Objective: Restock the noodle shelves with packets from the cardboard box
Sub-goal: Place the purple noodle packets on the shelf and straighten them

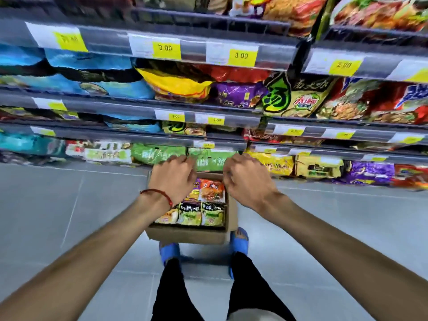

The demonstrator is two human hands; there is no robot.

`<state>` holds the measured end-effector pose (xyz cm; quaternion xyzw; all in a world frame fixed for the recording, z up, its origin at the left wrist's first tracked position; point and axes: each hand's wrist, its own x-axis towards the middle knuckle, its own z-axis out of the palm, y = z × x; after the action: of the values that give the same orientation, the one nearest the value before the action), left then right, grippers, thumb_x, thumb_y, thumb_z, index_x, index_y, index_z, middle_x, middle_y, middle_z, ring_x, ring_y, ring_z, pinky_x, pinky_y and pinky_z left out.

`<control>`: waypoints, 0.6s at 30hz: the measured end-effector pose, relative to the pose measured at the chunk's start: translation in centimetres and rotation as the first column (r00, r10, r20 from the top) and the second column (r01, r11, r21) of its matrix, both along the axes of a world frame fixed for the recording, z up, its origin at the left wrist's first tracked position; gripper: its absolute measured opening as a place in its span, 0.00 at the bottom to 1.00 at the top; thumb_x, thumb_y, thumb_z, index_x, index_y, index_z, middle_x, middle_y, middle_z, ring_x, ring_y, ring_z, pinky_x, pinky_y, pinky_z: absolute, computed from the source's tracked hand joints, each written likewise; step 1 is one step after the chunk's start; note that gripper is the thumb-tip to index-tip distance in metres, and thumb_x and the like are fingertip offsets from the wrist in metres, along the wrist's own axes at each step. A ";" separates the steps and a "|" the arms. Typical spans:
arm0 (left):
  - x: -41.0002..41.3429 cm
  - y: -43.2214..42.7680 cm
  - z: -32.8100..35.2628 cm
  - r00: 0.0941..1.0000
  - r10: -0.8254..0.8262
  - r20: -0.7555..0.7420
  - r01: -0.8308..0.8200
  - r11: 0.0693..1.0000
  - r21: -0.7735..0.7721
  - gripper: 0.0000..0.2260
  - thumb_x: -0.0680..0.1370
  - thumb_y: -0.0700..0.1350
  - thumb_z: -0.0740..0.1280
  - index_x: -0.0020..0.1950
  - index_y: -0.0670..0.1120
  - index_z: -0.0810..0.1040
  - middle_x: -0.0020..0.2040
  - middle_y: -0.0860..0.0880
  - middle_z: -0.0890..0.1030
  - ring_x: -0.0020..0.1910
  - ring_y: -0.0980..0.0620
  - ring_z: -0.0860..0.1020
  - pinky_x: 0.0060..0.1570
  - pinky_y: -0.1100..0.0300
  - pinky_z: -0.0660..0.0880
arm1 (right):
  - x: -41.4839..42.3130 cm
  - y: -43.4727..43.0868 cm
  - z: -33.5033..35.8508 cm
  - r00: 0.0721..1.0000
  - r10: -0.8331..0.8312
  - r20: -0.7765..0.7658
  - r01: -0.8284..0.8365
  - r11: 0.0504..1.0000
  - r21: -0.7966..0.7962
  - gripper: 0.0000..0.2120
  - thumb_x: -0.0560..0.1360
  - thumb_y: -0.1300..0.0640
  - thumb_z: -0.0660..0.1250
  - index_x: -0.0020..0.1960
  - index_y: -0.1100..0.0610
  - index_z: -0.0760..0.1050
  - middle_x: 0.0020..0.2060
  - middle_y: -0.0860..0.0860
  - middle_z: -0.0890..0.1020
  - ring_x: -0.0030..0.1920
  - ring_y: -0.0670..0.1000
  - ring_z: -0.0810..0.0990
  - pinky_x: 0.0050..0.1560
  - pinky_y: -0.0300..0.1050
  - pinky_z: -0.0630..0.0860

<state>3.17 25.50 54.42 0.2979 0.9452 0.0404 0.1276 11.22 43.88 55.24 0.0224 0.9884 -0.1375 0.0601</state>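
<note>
1. Two hands are held out over the cardboard box (185, 236) at frame centre. The left hand (172, 176) and right hand (249, 181) are seen from the back, fingers loosely curled; nothing is seen gripped in either.
2. The box is set on the floor, lower centre, just above the blue slippers (170, 251). Mixed packets (209, 213) are stood in rows inside, and it looks well filled.
3. Step judged: a pick not yet made. A reach down into the box is called for next, then a match of packet to shelf slot.
4. Across the upper half, the noodle shelves (208, 105) are seen stocked. Green packs (157, 154) are noted on the lowest tier, just behind the fingers.
5. The floor (58, 205) is laid in pale grey tiles. Yellow price tags (242, 55) are fixed along the shelf rails. Much of the frame is blurred.
</note>
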 end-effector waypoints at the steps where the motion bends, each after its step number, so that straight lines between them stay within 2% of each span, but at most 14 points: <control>1: -0.6 -1.2 -1.0 0.999 -0.019 0.033 0.019 1.000 -0.005 0.09 0.80 0.48 0.58 0.55 0.48 0.75 0.50 0.48 0.80 0.47 0.45 0.79 0.43 0.49 0.79 | -0.3 -1.3 -0.9 0.999 -0.032 0.007 0.032 0.999 -0.001 0.08 0.76 0.56 0.61 0.50 0.56 0.77 0.48 0.53 0.80 0.52 0.56 0.77 0.47 0.50 0.78; 4: -2.1 -4.9 -4.1 0.994 -0.056 0.092 0.058 0.998 -0.012 0.10 0.81 0.48 0.57 0.57 0.48 0.75 0.51 0.48 0.80 0.47 0.44 0.80 0.46 0.48 0.79 | -1.1 -5.1 -4.0 0.992 -0.120 0.034 0.121 0.993 -0.011 0.09 0.76 0.57 0.59 0.50 0.58 0.77 0.47 0.54 0.81 0.50 0.56 0.78 0.47 0.51 0.79; 6: -2.9 -7.2 -6.2 0.989 -0.084 0.123 0.088 0.996 -0.021 0.09 0.81 0.48 0.58 0.55 0.48 0.75 0.54 0.48 0.80 0.49 0.43 0.81 0.47 0.49 0.77 | -1.7 -7.2 -6.3 0.981 -0.179 0.069 0.181 0.983 -0.022 0.10 0.76 0.57 0.59 0.50 0.58 0.78 0.49 0.54 0.81 0.51 0.56 0.78 0.48 0.52 0.79; 10: -4.1 -10.3 -11.4 0.980 -0.121 0.157 0.129 0.991 -0.046 0.07 0.80 0.47 0.59 0.53 0.48 0.74 0.54 0.48 0.81 0.48 0.43 0.81 0.44 0.51 0.76 | -2.2 -10.4 -11.8 0.958 -0.245 0.148 0.251 0.968 -0.020 0.14 0.75 0.53 0.57 0.53 0.56 0.79 0.53 0.53 0.81 0.56 0.56 0.78 0.50 0.53 0.80; 14: -5.1 -12.0 -18.3 0.987 -0.057 0.148 0.071 0.993 -0.098 0.09 0.79 0.47 0.58 0.55 0.47 0.74 0.51 0.45 0.81 0.47 0.42 0.81 0.44 0.53 0.74 | -2.7 -11.8 -18.6 0.945 -0.293 0.147 0.303 0.952 -0.048 0.11 0.75 0.56 0.61 0.54 0.55 0.78 0.52 0.54 0.81 0.55 0.57 0.78 0.48 0.51 0.78; 18: -5.3 -12.4 -26.9 0.978 -0.004 0.210 0.023 0.996 -0.091 0.07 0.78 0.48 0.58 0.52 0.47 0.73 0.50 0.45 0.81 0.47 0.40 0.80 0.45 0.51 0.76 | -2.7 -12.5 -26.6 0.918 -0.339 0.203 0.364 0.927 -0.096 0.11 0.76 0.57 0.61 0.55 0.55 0.78 0.52 0.54 0.80 0.52 0.59 0.79 0.46 0.51 0.79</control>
<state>-2.14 13.13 27.48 0.2922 0.9252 0.0267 0.2406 8.56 31.43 28.60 0.2082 0.9472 -0.2086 0.1262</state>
